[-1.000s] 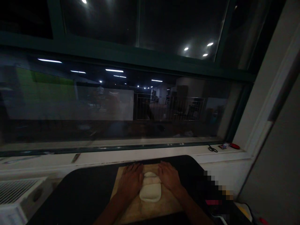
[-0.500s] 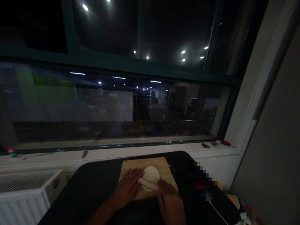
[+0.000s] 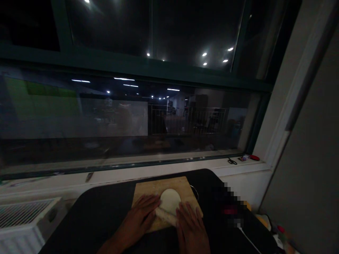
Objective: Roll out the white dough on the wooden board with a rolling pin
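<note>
Low in the frame, the left hand and right hand, fingers flat and spread, press a rolling pin over pale dough on the cutting board.

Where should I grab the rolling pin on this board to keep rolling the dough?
Probably at the two ends of the rolling pin, from above, one palm each. It lies across the near edge of the dough, left hand and right hand already there.
</note>
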